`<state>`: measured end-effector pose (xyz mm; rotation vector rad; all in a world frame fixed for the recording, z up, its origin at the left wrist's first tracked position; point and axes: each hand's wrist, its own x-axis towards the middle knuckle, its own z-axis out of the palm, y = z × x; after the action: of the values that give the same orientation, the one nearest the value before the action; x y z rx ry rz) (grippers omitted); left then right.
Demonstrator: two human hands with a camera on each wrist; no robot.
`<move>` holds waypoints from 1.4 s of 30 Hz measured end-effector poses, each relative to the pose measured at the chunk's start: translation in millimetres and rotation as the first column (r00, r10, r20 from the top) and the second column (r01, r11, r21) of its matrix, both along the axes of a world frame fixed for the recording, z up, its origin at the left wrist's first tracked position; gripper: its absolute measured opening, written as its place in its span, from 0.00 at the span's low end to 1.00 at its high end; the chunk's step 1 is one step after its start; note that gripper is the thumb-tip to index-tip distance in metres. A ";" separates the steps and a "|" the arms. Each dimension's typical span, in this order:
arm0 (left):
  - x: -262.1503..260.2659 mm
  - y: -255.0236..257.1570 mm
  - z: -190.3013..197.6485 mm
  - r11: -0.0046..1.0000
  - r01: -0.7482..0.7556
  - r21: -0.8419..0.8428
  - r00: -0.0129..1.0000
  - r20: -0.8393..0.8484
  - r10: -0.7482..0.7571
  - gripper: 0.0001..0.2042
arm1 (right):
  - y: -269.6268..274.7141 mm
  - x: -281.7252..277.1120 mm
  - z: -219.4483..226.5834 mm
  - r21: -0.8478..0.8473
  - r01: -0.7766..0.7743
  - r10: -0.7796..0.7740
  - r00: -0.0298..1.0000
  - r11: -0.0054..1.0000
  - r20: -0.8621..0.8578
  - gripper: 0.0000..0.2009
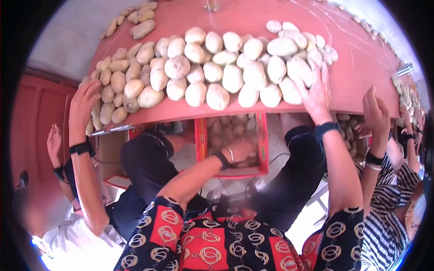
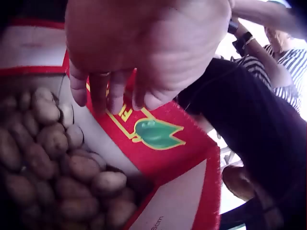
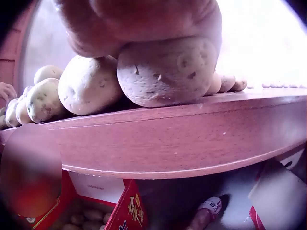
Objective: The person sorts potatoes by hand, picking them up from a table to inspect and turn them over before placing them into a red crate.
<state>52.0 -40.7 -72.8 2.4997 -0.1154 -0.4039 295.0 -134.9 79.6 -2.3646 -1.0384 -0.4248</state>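
Note:
My left hand (image 1: 240,149) is over a red cardboard box (image 1: 263,149) below the table edge; its fingers hang loosely with nothing visible in them. In the left wrist view, potatoes (image 2: 53,139) fill part of that box, and the left hand (image 2: 148,48) is above its printed side. My right hand (image 1: 318,92) rests at the right end of the potato pile on the table, fingers stretched along it and thumb spread. Seen from the right wrist, the right hand (image 3: 144,24) lies over a large potato (image 3: 165,72) near the table edge.
Potatoes (image 1: 217,97) lie piled along the front of the red table (image 1: 357,67). A person on the left has a hand (image 1: 83,106) at the pile's left end. More people sit at the right, one in a striped shirt (image 1: 384,217). A glass (image 1: 211,5) stands at the back.

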 end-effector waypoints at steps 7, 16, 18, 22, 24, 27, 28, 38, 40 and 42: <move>-4.3 -33.7 -103.2 0.946 0.148 0.288 0.989 -0.021 -0.149 0.12 | 2.9 -4.9 3.0 -0.043 0.004 -0.005 1.000 0.999 -0.009 0.36; 9.2 -53.3 -131.1 0.975 -0.006 0.220 0.956 -0.284 0.070 0.16 | 1.9 -8.7 11.0 -0.049 -0.028 0.027 1.000 0.998 -0.015 0.36; 4.3 -65.0 -171.7 0.969 -0.116 0.218 0.972 -0.174 0.155 0.21 | 1.2 -7.9 12.2 -0.057 -0.037 0.035 0.999 0.998 -0.023 0.36; -2.8 -66.8 -174.8 0.959 -0.140 0.245 0.983 -0.083 0.165 0.22 | 0.8 -9.7 11.2 -0.038 -0.054 0.053 0.998 0.998 -0.035 0.35; -7.5 -63.0 -156.8 0.920 -0.335 0.203 0.936 -0.036 0.349 0.21 | 3.6 -6.2 9.9 -0.030 -0.066 0.065 0.997 0.997 -0.034 0.35; 4.1 -54.8 -143.5 0.933 -0.355 -0.058 0.896 -0.306 0.322 0.18 | -0.1 -5.7 6.0 -0.025 -0.073 0.073 0.997 0.997 -0.001 0.35; 8.1 -52.9 -131.7 0.933 -0.357 -0.046 0.895 -0.303 0.327 0.18 | 0.2 -6.6 6.4 -0.036 -0.054 0.054 0.998 0.998 -0.008 0.35; -19.8 -21.8 31.2 0.902 -0.066 -0.427 0.994 0.045 0.095 0.16 | 1.5 -8.8 7.4 -0.044 0.000 -0.001 1.000 0.999 -0.010 0.35; -31.1 -11.2 70.1 0.855 -0.066 -0.514 0.965 0.184 0.185 0.19 | 4.5 -5.8 3.6 -0.009 -0.009 0.010 1.000 1.000 0.010 0.35; -27.4 0.1 126.9 0.484 -0.356 -0.799 0.923 -0.222 0.313 0.23 | -4.2 -7.1 1.9 -0.008 0.001 -0.001 1.000 1.000 0.024 0.35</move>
<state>24.6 -40.6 54.1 1.4865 0.1782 -0.1639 287.8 -139.1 81.5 -2.3723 -1.0520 -0.4510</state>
